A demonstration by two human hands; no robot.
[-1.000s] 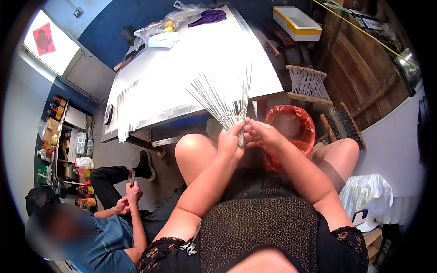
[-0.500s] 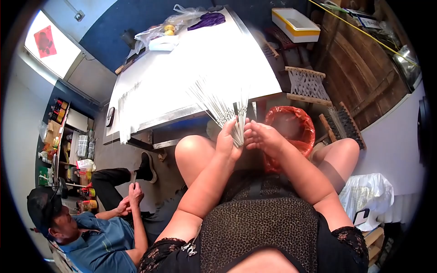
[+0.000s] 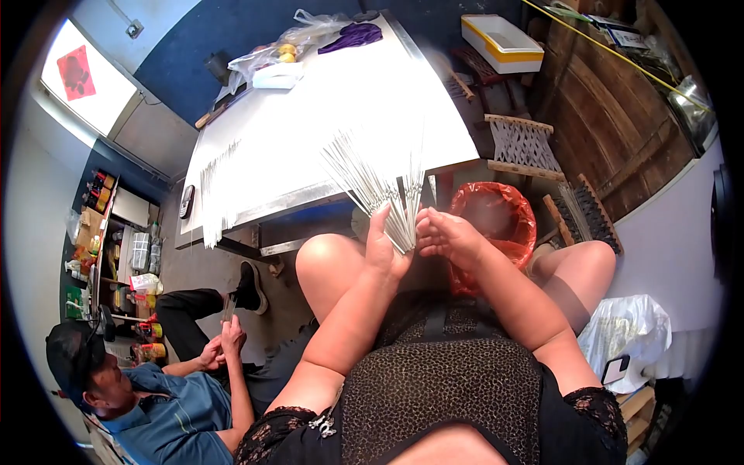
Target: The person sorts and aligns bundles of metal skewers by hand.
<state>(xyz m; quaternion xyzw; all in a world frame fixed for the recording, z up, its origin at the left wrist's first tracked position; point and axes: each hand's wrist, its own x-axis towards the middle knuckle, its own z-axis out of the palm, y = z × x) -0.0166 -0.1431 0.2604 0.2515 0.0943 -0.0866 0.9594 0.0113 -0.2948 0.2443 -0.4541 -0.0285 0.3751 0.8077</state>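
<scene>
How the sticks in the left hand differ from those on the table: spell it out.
The held bundle fans out from the left hand; the table pile lies roughly parallel. The held bundle is gripped at one end; the table pile lies untouched, ends jutting past the table edge. Both are thin, pale sticks.

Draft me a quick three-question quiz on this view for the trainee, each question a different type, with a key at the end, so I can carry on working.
1. What does the left hand hold?
A) a mobile phone
B) a fan of thin pale sticks
C) a paintbrush
2. True or false: the purple cloth lies on the white-topped table.
3. Fill in the colour: the open plastic bag just beyond the right hand is ____.

Key: 1. B; 2. True; 3. red.
</scene>
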